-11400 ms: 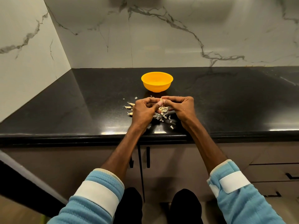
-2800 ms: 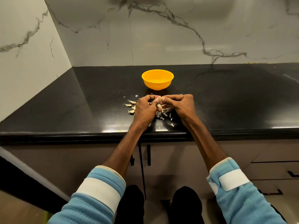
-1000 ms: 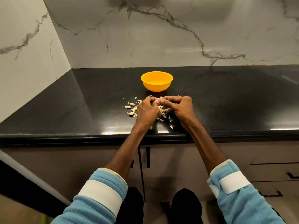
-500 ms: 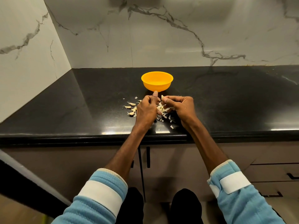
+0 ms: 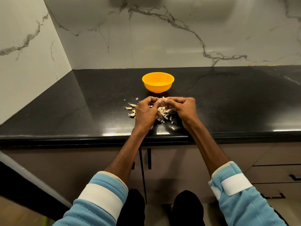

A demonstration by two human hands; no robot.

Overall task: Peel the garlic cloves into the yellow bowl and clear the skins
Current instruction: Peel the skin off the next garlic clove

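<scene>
You're at a black countertop point(image 5: 65, 111) w/ marble walls point(image 5: 162, 38) behind & to the left. The yellow bowl point(image 5: 158, 82) sits just beyond your hands. Left hand point(image 5: 145, 111) & right hand point(image 5: 184, 108) meet at the fingertips, both pinching one garlic clove point(image 5: 163, 98) above the skins point(image 5: 162, 111). Loose cloves point(image 5: 132, 105) lie just left of your left hand.

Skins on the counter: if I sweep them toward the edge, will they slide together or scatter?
Likely scatter: the skins are thin curled flakes, already strewn loosely between the left hand and right hand, which pinch a clove. They look very light, so a quick sweep may flick some off. The glossy counter should let them slide easily.
</scene>
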